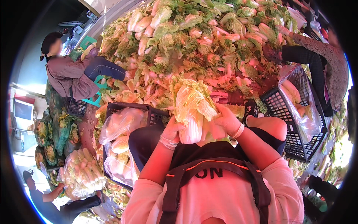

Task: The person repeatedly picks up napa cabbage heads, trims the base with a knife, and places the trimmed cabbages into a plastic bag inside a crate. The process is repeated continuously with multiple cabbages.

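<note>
A napa cabbage (pixel 191 112) is held over my lap, its white base toward me and its frilly yellow-green leaves pointing away. My left hand (pixel 172 131), in a thin clear glove, grips the cabbage's left side near the base. On the other side, my gloved right hand (pixel 229 121) pinches a loose outer leaf (pixel 211 110) that stands away from the head. The fingertips of both hands are partly hidden by leaves. Beyond my knees, trimmed leaves (pixel 156 86) cover the floor, rising into a large heap of napa cabbages (pixel 195 30).
Left of my leg stands a black plastic crate (pixel 127 105) with bagged cabbages. Another lined crate (pixel 296 134) tilts at right. Seated workers (pixel 67 72) (pixel 332 61) flank the heap. A bulging bag of cabbages (pixel 82 172) sits at lower left, near another person (pixel 47 193).
</note>
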Demonstrator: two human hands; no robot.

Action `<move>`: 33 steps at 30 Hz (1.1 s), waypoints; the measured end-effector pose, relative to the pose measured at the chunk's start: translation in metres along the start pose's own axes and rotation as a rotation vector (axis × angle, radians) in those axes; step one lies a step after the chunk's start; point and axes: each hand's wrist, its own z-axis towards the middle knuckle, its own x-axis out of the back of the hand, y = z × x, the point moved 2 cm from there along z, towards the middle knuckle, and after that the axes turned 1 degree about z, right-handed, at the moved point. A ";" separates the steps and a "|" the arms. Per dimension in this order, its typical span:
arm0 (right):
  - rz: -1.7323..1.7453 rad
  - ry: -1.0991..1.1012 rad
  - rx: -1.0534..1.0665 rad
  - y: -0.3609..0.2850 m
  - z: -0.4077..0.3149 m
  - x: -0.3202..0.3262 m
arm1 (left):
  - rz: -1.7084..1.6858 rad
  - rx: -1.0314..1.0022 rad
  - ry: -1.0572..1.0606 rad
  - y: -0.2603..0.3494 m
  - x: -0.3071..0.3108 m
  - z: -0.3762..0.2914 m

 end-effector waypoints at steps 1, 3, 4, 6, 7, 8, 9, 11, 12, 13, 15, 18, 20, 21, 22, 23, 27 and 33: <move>-0.032 -0.018 -0.133 0.002 0.000 0.005 | -0.023 0.014 -0.032 -0.001 0.003 0.000; 0.017 -0.132 -0.059 -0.010 -0.006 0.014 | -0.071 0.027 -0.091 -0.002 0.010 -0.005; -0.128 -0.102 -0.066 -0.021 -0.011 0.020 | -0.084 0.051 -0.068 -0.003 0.013 -0.009; -0.322 -0.130 0.049 -0.050 -0.026 0.028 | -0.087 0.071 -0.094 -0.005 0.018 -0.019; -0.444 -0.190 0.169 -0.066 -0.035 0.030 | -0.103 0.064 -0.124 -0.006 0.020 -0.024; -0.337 -0.074 0.088 -0.077 -0.038 0.036 | -0.122 -0.007 -0.071 -0.006 0.022 -0.029; -0.256 0.034 -0.013 -0.083 -0.040 0.041 | -0.146 -0.013 -0.049 -0.006 0.025 -0.032; -0.210 0.144 -0.133 -0.082 -0.036 0.045 | -0.193 -0.029 -0.020 -0.003 0.029 -0.036; -0.607 -0.007 -0.202 -0.076 -0.032 0.044 | -0.213 -0.037 -0.012 0.000 0.031 -0.036; -1.040 -0.045 -0.328 -0.064 -0.025 0.043 | -0.228 -0.043 -0.006 0.005 0.032 -0.035; -1.247 -0.306 -0.277 -0.039 -0.017 0.028 | -0.242 -0.058 0.011 0.016 0.033 -0.031; -1.289 -0.048 0.035 -0.036 -0.019 0.017 | -0.228 -0.095 -0.016 0.026 0.023 -0.021; -0.603 0.082 0.186 -0.042 -0.019 0.003 | -0.176 -0.075 0.078 0.020 0.011 -0.011; -0.226 -0.062 0.076 -0.040 -0.015 -0.009 | -0.173 -0.009 0.241 0.013 0.006 -0.002; -0.117 -0.181 0.081 -0.036 -0.007 -0.025 | -0.068 -0.080 0.251 0.005 -0.004 0.005; -0.111 -0.056 0.070 -0.032 0.001 -0.033 | 0.055 -0.160 0.333 -0.002 -0.011 0.015; 0.091 0.115 0.058 0.003 0.016 -0.027 | 0.231 -0.171 0.459 -0.011 -0.013 0.023; 0.482 -0.032 0.090 -0.001 0.014 0.018 | 0.409 -0.310 0.393 -0.024 0.032 0.016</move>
